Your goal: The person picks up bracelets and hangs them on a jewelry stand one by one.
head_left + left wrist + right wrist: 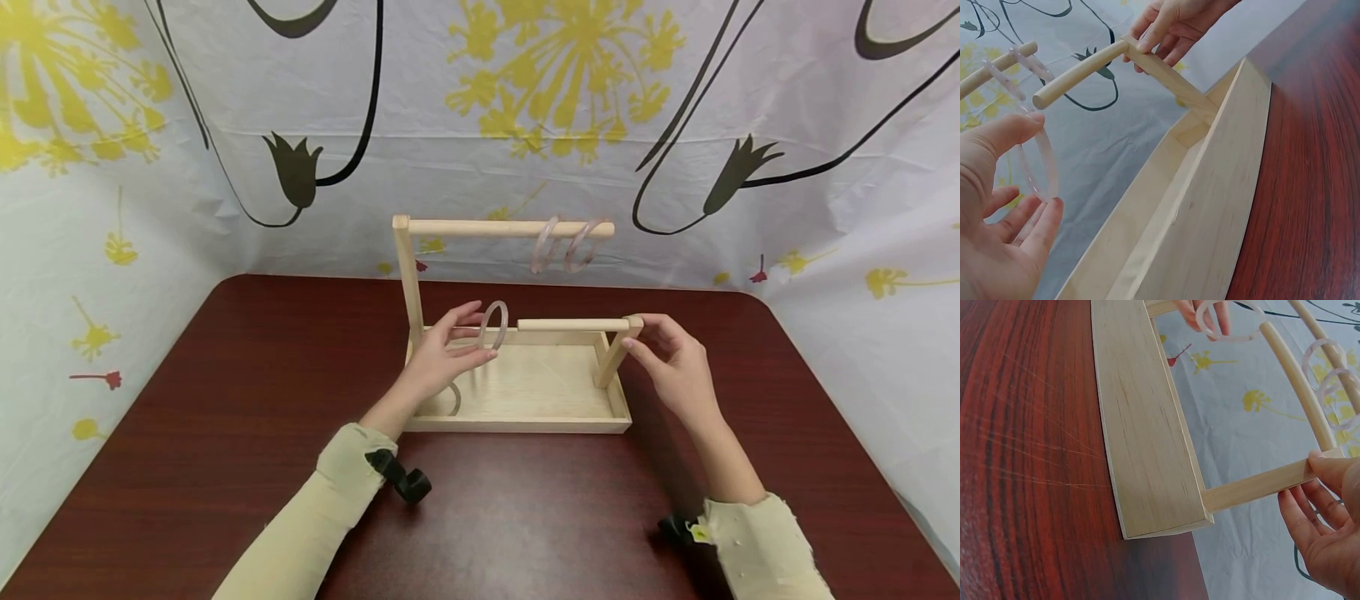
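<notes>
My left hand [438, 354] pinches a pale pinkish, translucent bangle [504, 321] between thumb and fingertips. The bangle is held upright just off the free end of the lower wooden bar [573, 325]; in the left wrist view that rounded bar end [1040, 100] shows close above the thumb tip. My right hand [684, 371] grips the top of the short post [615, 354] that carries this bar, thumb in front and fingers behind. Two similar bangles, the left one [537, 257] and the right one [570, 254], hang on the higher bar [480, 227] near its free end.
Both bars belong to a wooden stand with a shallow tray base [517, 425]. A tall post [409, 283] rises at its left. A greyish curved arc [457, 398] shows in the tray beside my left wrist. The dark red table [480, 517] meets a patterned cloth behind.
</notes>
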{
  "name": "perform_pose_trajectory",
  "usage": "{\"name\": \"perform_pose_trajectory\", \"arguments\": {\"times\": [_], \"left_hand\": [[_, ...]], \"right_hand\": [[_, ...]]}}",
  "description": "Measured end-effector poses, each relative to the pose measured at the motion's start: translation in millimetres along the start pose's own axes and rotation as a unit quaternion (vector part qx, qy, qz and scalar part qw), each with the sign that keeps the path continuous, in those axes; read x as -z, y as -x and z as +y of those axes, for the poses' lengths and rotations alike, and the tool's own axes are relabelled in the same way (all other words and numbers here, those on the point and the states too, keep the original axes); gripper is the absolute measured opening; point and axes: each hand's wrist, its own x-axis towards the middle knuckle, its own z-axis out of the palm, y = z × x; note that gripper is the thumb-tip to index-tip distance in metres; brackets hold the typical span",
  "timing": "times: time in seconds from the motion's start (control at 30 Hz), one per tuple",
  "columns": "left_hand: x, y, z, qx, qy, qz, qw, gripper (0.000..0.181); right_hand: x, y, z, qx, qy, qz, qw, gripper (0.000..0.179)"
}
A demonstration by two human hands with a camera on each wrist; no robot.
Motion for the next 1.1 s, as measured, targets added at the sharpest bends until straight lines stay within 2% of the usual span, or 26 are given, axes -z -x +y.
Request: {"name": "perform_pose_trajectory", "arguments": {"times": [0.23,1.1], "left_hand": [[-6.3,-1.0,3.7,-0.015,0.003,-0.005,0.9999,0.071],[-42.4,-12.0,6.9,-0.019,0.035,-0.019,0.9990,0.067]], "right_hand": [[0,-0.1,1,-0.003,0.000,-0.001,1.0000,0.027],[0,-0.5,1,0.008,-0.002,0.003,1.0000,0.027]]}}
